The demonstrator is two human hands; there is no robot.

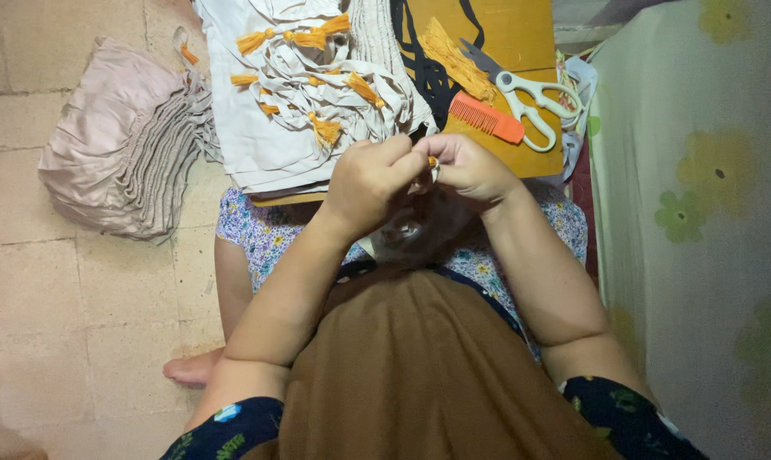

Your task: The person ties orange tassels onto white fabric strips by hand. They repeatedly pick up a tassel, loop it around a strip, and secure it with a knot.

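My left hand (370,181) and my right hand (469,166) meet over my lap, fingertips pinched together on a small orange tassel piece (433,161) with a pale cord. Both hands are closed around it. Just beyond them lies a heap of beige fabric strips with orange tassels (317,77) on a wooden board (513,34). Most of the held piece is hidden by my fingers.
On the board lie an orange comb (486,117), white-handled scissors (522,94), loose orange threads (455,55) and black cords (419,60). A folded pleated pinkish cloth (121,145) rests on the tiled floor at left. A floral-patterned sheet (701,213) rises at right.
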